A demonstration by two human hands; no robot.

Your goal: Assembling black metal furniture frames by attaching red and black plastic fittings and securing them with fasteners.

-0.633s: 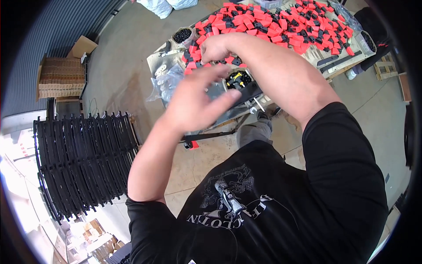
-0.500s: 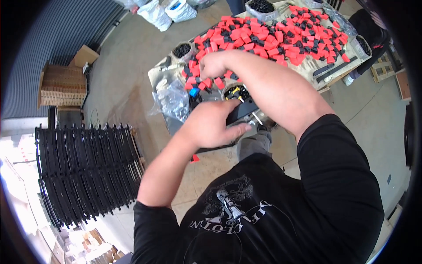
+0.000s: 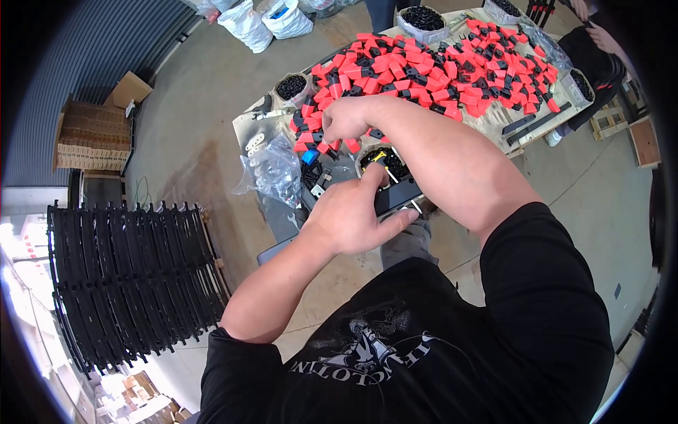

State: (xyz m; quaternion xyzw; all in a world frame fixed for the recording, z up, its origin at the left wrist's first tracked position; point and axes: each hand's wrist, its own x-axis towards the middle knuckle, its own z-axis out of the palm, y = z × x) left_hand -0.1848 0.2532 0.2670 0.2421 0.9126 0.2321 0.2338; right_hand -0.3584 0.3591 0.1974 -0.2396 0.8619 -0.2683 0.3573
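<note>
My left hand (image 3: 349, 215) grips a flat black part (image 3: 399, 192) between thumb and fingers at the near edge of the workbench (image 3: 247, 127). Just beyond it sits a round tub of small black pieces (image 3: 387, 161) with a yellow bit on top. My right hand (image 3: 345, 116) reaches across to the near-left end of a wide pile of red and black parts (image 3: 452, 67). Its fingers are curled down into the pile, and what they hold is hidden.
A clear bag of metal pieces (image 3: 272, 173) lies left of my hands. More tubs (image 3: 291, 86) (image 3: 422, 18) stand on the bench. A black rack of curved strips (image 3: 134, 275) and cardboard stacks (image 3: 92, 134) sit on the floor at left. Another person (image 3: 600, 49) is at the far right corner.
My left hand has dropped lower onto the flat black part near the bench edge. My right hand stays curled at the near-left end of the red pile.
</note>
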